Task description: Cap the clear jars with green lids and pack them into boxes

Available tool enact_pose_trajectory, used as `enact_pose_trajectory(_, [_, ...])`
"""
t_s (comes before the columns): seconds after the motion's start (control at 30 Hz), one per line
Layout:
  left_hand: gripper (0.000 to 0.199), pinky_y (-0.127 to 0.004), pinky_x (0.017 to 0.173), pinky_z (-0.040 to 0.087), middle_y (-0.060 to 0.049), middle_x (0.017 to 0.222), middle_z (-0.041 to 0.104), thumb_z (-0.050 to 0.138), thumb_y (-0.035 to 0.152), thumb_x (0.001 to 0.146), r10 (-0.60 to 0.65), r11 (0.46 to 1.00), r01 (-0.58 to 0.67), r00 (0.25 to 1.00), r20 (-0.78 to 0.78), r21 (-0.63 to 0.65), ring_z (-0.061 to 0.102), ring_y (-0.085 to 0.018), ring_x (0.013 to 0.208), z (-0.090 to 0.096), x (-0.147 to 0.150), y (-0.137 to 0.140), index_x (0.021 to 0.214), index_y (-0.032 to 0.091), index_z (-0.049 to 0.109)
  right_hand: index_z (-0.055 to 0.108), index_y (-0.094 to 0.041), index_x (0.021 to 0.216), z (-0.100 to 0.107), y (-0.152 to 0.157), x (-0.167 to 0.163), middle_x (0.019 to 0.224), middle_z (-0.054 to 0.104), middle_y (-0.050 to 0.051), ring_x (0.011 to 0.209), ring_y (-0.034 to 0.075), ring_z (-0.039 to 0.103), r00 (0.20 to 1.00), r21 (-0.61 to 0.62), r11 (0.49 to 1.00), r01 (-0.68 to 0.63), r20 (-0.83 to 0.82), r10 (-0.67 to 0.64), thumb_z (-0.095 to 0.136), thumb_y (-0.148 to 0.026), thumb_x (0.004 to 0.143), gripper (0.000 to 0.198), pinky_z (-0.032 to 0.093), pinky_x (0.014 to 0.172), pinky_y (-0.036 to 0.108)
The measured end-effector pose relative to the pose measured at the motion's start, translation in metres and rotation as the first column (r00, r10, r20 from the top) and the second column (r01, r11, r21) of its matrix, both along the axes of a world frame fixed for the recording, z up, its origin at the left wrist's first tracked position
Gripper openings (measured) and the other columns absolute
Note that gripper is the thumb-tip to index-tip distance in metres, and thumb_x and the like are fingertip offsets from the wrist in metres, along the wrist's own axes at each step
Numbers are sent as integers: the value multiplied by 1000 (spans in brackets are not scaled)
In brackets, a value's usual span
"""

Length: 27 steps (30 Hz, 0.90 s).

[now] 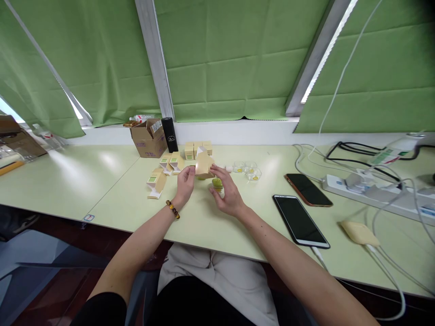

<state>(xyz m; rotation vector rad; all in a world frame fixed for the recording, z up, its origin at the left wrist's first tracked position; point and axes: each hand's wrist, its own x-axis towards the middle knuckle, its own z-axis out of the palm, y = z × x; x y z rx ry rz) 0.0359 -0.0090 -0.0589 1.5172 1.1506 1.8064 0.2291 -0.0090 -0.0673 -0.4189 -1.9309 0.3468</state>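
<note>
A small pale-yellow carton is up in front of me, a white flap showing at its top. My left hand is closed on its left side. My right hand touches its right edge with the fingertips, the thumb spread away below. In the gap between that thumb and the fingers a yellow-green item in a clear cup shows, partly covered by the hand. To the left stand an open carton and two more cartons with white flaps out. Clear cups with yellow bits sit to the right.
Several closed cartons stand at the back, beside a black cylinder and a cardboard box. Two phones, a power strip, a yellow charger-like block and loose cables occupy the right side.
</note>
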Motion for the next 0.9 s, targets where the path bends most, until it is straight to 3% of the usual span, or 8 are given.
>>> enact_pose_trajectory(0.07, [48,-30,77,53,-2,84,66,66,66,95,-48,998,51,996,76,-34,62,-16,80,-2,-2,3,91,19,63,49,-34,154,-1,0,0,159,55,12,156,35,46,1000,6,1000,-9,19,8,61,-25,100,56,45,124,68])
enact_pose_trajectory(0.13, [45,-31,80,54,-3,91,71,73,59,91,-133,989,139,982,131,-43,66,-17,83,-3,-4,5,111,20,62,59,-32,145,-1,0,1,157,57,12,155,34,48,999,15,1000,-18,31,18,61,-25,100,46,48,122,66])
enact_pose_trajectory(0.27, [61,-34,85,56,-6,104,75,75,44,88,-237,969,244,962,135,-43,71,-20,92,-5,-4,5,140,22,50,67,-30,130,-1,1,1,145,68,12,153,32,51,997,49,997,-62,50,59,59,-23,100,32,53,119,63])
enact_pose_trajectory(0.4, [65,-37,91,56,-9,112,74,74,52,90,-248,965,257,958,141,-48,72,-22,103,-6,-2,4,142,23,48,70,-29,118,0,2,1,133,74,11,151,32,53,995,59,994,-92,54,89,58,-24,101,21,56,116,61])
enact_pose_trajectory(0.53, [75,-37,94,57,-11,118,72,85,58,81,-204,975,215,965,162,-51,72,-23,105,-8,-2,7,135,23,48,71,-28,115,-2,1,0,124,77,10,146,32,60,994,51,994,-95,50,92,57,-24,101,20,59,113,60])
enact_pose_trajectory(0.73, [77,-36,90,56,-8,113,72,95,45,65,-122,988,139,970,210,-66,71,-23,101,-10,-11,14,125,22,53,69,-29,106,-3,13,3,105,77,9,119,36,69,979,-2,981,193,-69,-193,60,-17,89,23,58,104,66])
enact_pose_trajectory(0.83, [70,-34,86,52,-7,108,74,92,34,60,-80,989,99,983,164,-110,70,-25,101,-9,-16,17,119,21,56,65,-27,113,-4,23,11,112,74,11,118,38,63,938,-109,932,344,6,-346,60,-10,76,41,59,96,62])
enact_pose_trajectory(0.9, [65,-32,81,48,-6,103,76,87,25,57,-46,984,64,993,111,-169,68,-25,99,-8,-17,18,116,20,59,63,-26,118,-4,27,16,118,73,11,119,38,61,919,-181,902,392,108,-378,60,-8,69,52,60,90,57])
